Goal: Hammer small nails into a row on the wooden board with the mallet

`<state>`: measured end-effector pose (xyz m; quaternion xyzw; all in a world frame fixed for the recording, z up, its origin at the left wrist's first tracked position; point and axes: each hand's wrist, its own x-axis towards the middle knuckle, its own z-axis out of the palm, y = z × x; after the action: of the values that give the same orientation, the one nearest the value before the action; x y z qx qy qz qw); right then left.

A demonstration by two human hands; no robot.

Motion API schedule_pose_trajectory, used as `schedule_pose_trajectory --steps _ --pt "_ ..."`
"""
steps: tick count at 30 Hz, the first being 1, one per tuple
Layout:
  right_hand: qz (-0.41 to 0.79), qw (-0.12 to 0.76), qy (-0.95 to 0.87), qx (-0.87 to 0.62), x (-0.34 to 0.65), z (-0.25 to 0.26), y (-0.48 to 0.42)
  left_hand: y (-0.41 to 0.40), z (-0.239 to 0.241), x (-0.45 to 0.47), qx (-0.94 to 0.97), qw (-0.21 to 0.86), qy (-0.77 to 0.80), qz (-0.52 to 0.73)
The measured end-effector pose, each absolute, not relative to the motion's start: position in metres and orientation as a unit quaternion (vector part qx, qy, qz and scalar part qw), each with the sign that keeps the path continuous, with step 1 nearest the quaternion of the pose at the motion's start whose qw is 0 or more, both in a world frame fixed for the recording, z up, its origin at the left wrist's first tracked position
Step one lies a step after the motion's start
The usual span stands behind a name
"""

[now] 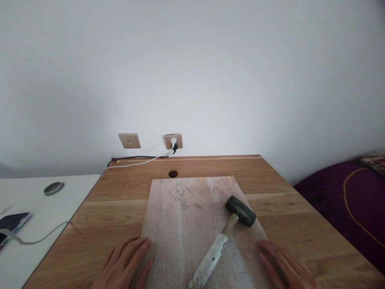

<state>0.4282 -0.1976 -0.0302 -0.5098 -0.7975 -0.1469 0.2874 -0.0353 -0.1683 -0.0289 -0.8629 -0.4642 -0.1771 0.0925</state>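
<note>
A pale wooden board (168, 233) lies flat on the wooden table. My left hand (124, 263) rests at its left edge, fingers stretched out and fingertips touching it. At the right edge my right hand (285, 265) lies the same way, with its fingers extended and nothing in them. Between the hands, a mallet (210, 255) with a black head and a worn white-painted handle lies diagonally on the board, untouched. Several small nails (198, 206) are scattered over the far half, near a row of tiny holes or nail heads too small to tell apart.
The wooden table (279, 204) meets the wall and has a round cable hole (173, 174). Cords run to a wall socket (177, 141). On a white surface (75, 186) at left lie a phone (13, 222) and a cable. Purple fabric (327, 196) borders the right.
</note>
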Motion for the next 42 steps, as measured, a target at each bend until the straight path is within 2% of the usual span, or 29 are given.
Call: schedule_pose_trajectory --steps 3,6,8,11,16,21,25,28,32,37,42 --pt "-0.061 0.311 -0.774 -0.549 0.403 -0.021 -0.190 -0.140 -0.015 -0.020 -0.869 0.044 -0.454 -0.192" --pt "0.039 0.286 -0.790 -0.540 0.376 -0.007 -0.176 -0.098 0.001 0.006 -0.876 -0.033 -0.455 -0.156" --pt "0.063 0.268 -0.805 -0.525 0.360 0.005 -0.161 -0.067 0.011 0.026 -0.871 -0.100 -0.464 -0.125" --pt "0.055 0.233 -0.824 -0.513 0.338 0.028 -0.129 -0.025 0.019 0.055 -0.871 -0.140 -0.458 -0.110" --pt "0.017 0.096 -0.870 -0.483 0.307 0.061 -0.091 0.010 0.012 0.077 -0.886 -0.165 -0.418 -0.113" --pt "0.001 0.057 -0.811 -0.582 0.310 0.044 -0.116 0.016 0.005 0.062 -0.906 -0.188 -0.364 -0.107" --pt "0.048 0.112 -0.746 -0.654 0.327 0.008 -0.143 0.018 0.010 0.050 -0.920 -0.192 -0.330 -0.094" --pt "0.151 0.179 -0.689 -0.686 0.332 -0.006 -0.148 0.018 0.014 0.049 -0.925 -0.185 -0.319 -0.086" --pt "0.292 0.255 -0.600 -0.700 0.336 -0.005 -0.142 0.016 0.016 0.047 -0.925 -0.173 -0.329 -0.077" --pt "0.466 0.397 -0.451 -0.650 0.339 0.002 -0.140 0.022 0.018 0.035 -0.907 -0.167 -0.373 -0.101" --pt "0.520 0.370 -0.450 -0.624 0.328 -0.002 -0.137 0.030 0.016 0.024 -0.901 -0.172 -0.385 -0.101"
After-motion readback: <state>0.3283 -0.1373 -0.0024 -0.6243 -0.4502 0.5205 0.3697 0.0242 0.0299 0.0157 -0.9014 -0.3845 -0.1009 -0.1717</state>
